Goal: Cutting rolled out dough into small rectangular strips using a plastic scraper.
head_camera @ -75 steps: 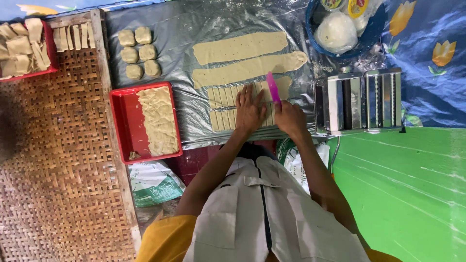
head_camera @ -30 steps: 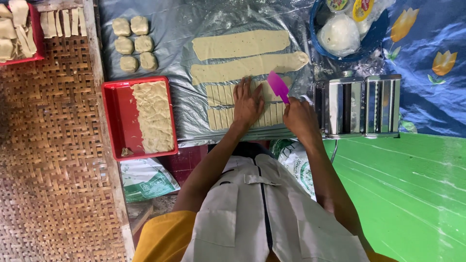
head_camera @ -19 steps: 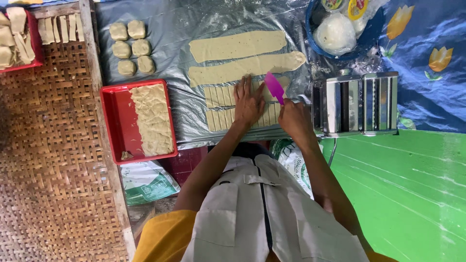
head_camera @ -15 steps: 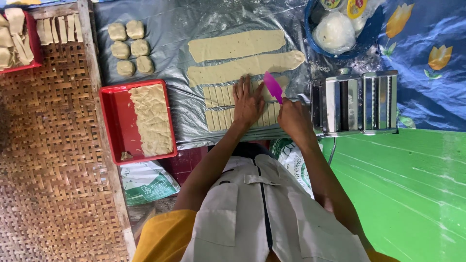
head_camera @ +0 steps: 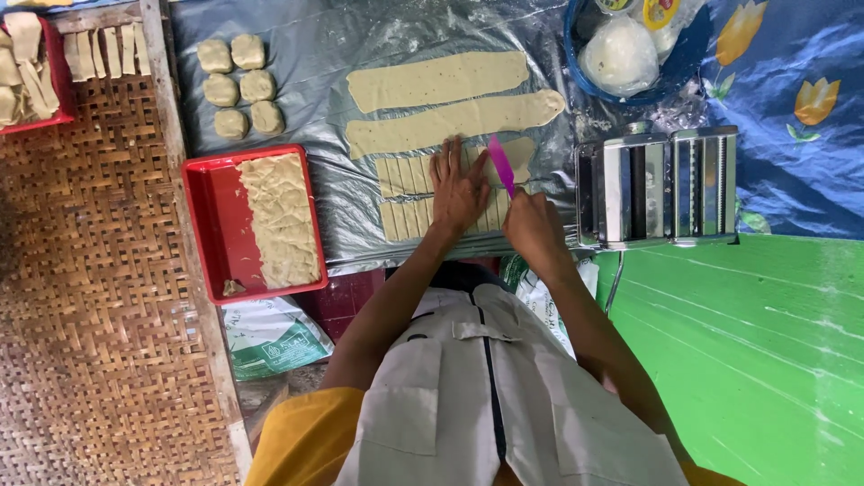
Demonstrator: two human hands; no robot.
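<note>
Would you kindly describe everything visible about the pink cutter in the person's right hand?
The pink cutter is a thin, flat, bright pink blade, plastic by its look. It stands tilted, its lower end gripped in the right hand, its upper end over the cut dough strips on the grey plastic sheet, beside the left hand.

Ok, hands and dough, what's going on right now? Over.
Left hand flat on cut dough strips. Right hand grips pink cutter, blade on dough. Pasta roller beside right hand, not blocking.
</note>
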